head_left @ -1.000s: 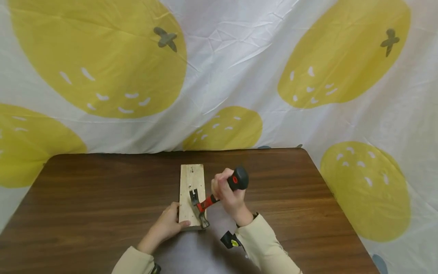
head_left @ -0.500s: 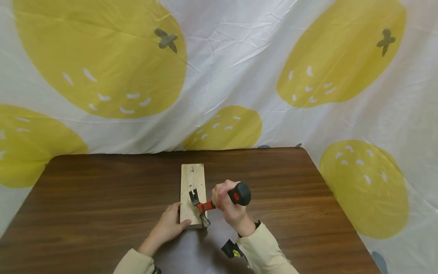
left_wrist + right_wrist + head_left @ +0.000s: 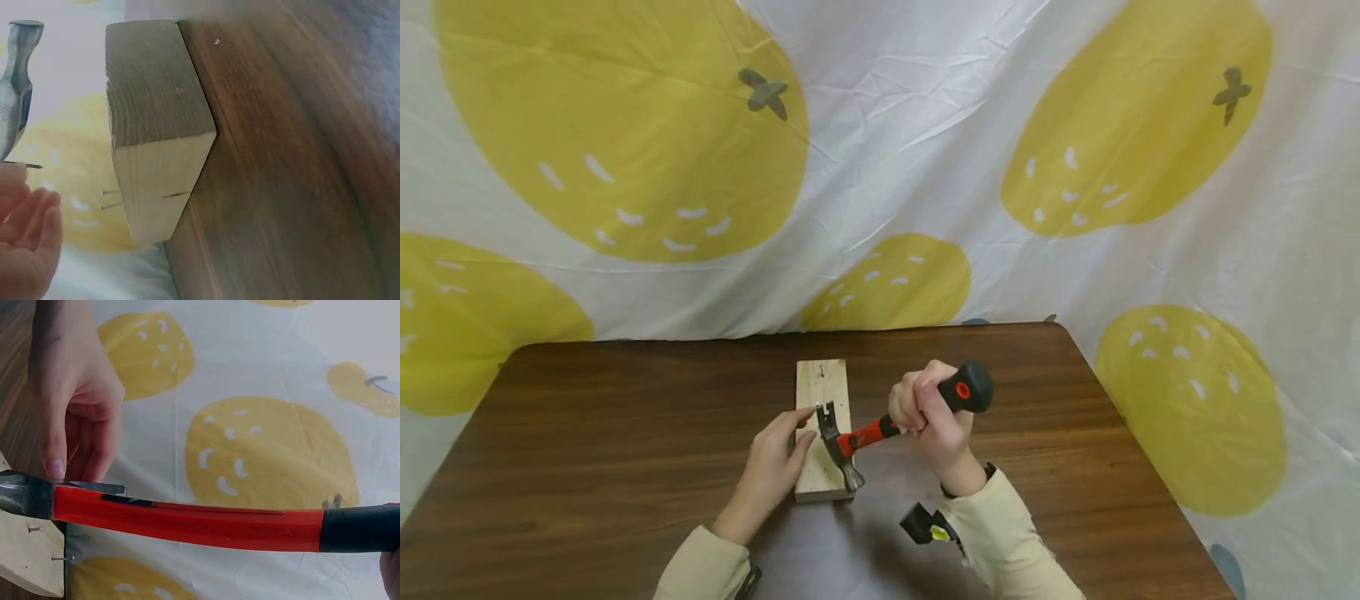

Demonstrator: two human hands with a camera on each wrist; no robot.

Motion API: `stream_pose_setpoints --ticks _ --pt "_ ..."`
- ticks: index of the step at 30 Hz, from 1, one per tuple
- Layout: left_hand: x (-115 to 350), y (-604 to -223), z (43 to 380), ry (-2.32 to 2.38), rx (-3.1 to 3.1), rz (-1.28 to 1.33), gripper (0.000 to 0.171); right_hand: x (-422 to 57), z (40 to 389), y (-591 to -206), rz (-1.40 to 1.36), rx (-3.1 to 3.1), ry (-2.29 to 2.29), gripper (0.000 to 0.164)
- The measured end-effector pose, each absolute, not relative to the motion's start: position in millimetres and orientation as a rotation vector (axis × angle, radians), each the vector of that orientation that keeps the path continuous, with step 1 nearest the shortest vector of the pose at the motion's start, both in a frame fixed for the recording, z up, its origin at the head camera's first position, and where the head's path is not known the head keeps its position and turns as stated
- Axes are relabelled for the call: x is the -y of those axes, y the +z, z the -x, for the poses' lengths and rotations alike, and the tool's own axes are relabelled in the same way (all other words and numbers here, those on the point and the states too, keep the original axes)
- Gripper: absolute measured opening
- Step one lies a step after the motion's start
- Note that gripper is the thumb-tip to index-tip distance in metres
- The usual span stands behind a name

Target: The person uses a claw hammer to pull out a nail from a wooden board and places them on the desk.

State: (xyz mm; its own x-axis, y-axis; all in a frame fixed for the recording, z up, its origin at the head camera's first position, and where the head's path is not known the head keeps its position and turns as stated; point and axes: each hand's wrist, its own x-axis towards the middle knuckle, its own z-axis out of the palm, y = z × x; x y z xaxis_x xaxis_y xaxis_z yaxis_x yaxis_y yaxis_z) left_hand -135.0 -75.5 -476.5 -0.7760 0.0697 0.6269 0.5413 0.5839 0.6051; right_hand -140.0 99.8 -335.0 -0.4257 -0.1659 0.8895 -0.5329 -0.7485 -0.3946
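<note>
My right hand (image 3: 936, 417) grips the black and red handle of a claw hammer (image 3: 867, 435), whose head overlaps a pale wooden block (image 3: 811, 468) in the head view. A nail (image 3: 31, 166) sticks out by the hammer's claw, its point toward the block in the left wrist view. My left hand (image 3: 767, 475) reaches to the claw. Its forefinger and thumb are spread apart, with fingertips right at the claw and nail. Two more nails stand up from the block, an upper nail (image 3: 110, 192) and a lower nail (image 3: 112, 207).
The block lies lengthwise on a dark brown wooden table (image 3: 625, 433). Behind and to the right of the table hangs a white curtain (image 3: 917, 150) with large yellow fruit shapes. A black wrist device (image 3: 919, 523) projects below my right sleeve.
My left hand has let go of the block's near left edge and moved up to the claw. My right hand has moved right with the hammer, its handle end rising.
</note>
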Motion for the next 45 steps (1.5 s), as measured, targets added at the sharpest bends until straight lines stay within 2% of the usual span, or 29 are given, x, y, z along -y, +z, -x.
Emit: stream_pose_setpoints --ticks 9,25,28,34,40,45 --pt "68.3 -479.0 136.6 -1.159 2.18 0.484 0.017 -99.5 138.8 -332.2 -1.554 0.997 2.274 0.021" --pt "81.2 -476.9 146.7 -1.003 2.19 0.51 0.013 -97.6 140.6 -335.3 -1.569 1.018 2.312 0.018" --pt "85.7 -472.1 150.2 -1.011 2.17 0.438 0.009 -98.0 141.3 -335.3 -1.565 1.045 2.35 0.019" --pt "122.2 -461.0 162.9 -1.022 2.189 0.179 0.003 -100.0 141.1 -341.0 -1.557 1.125 2.466 0.027" --pt "178.8 -467.7 162.8 -0.917 2.418 -0.014 0.008 -102.9 143.3 -346.4 -1.536 1.151 2.435 0.011" --pt "221.8 -472.4 155.6 -0.829 2.631 -0.165 0.013 -105.9 147.2 -345.7 -1.497 1.184 2.416 0.01"
